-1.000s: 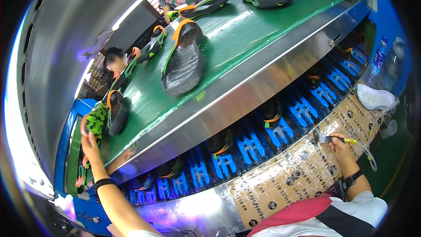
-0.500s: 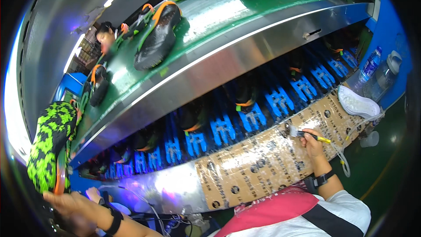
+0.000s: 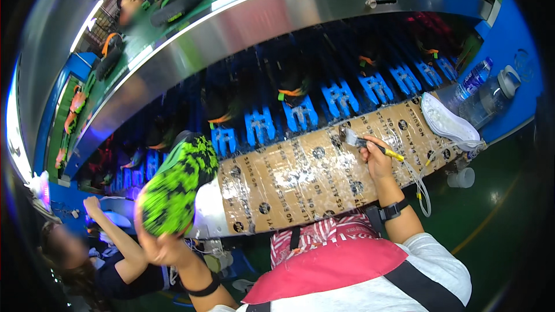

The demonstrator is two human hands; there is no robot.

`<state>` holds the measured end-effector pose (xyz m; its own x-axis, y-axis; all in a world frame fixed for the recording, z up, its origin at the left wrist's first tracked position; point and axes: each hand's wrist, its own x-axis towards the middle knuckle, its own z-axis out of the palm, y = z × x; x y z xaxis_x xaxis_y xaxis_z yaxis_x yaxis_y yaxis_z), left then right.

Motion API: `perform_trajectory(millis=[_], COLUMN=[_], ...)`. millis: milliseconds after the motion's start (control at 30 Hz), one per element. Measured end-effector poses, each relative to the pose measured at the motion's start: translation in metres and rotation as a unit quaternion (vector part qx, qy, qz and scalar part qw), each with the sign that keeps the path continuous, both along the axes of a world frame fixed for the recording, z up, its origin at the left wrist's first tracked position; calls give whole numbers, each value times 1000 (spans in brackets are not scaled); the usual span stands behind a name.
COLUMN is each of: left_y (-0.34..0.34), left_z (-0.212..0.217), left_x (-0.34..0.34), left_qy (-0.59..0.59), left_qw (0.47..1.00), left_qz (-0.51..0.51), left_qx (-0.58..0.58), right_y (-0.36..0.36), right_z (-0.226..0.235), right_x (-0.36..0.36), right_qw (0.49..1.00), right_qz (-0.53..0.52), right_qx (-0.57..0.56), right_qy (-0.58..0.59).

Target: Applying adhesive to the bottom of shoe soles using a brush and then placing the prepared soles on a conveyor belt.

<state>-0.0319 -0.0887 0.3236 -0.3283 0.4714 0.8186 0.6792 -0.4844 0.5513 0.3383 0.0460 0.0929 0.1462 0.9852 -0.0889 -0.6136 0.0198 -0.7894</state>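
My left hand (image 3: 159, 242) grips a shoe (image 3: 173, 188) from below; its sole faces up, bright green speckled with black. The shoe hangs over the left end of the cardboard-covered work ledge (image 3: 300, 179). My right hand (image 3: 376, 159) rests on that ledge further right and holds a small brush (image 3: 370, 144) with a yellow handle, its bristle end pointing left onto the cardboard. A black band sits on each wrist.
A steel-edged green conveyor (image 3: 243, 17) carries several shoes above a lower belt with blue holders (image 3: 300, 112). White insoles (image 3: 448, 121), two plastic bottles (image 3: 483, 89) and a small white cup (image 3: 461, 178) sit at the right. Another person (image 3: 98, 254) works at the lower left.
My left hand has carried the green shoe from the far left of the conveyor down and rightward to the work ledge. My right hand with the brush has stayed on the cardboard.
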Motion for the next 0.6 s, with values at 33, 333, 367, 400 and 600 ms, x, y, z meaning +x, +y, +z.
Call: perform_trajectory(millis=[33, 333, 367, 400, 600], left_y=[12, -58, -64, -67, -72], left_z=[-14, -142, -148, -150, -157], left_x=[6, 28, 31, 32, 53], left_qy=[128, 344, 321, 321, 129], left_qw=[991, 868, 865, 864, 933], left_qz=[40, 73, 95, 95, 55], left_qx=[-12, -350, -374, -376, -332], right_y=[0, 1, 1, 1, 1], right_z=[0, 6, 8, 9, 6], right_x=[0, 0, 0, -1, -3], right_qw=[1000, 1000, 999, 999, 998], right_qz=[1, 16, 14, 13, 27], right_qx=[4, 13, 11, 9, 18], right_qy=[1, -23, -29, -35, -53])
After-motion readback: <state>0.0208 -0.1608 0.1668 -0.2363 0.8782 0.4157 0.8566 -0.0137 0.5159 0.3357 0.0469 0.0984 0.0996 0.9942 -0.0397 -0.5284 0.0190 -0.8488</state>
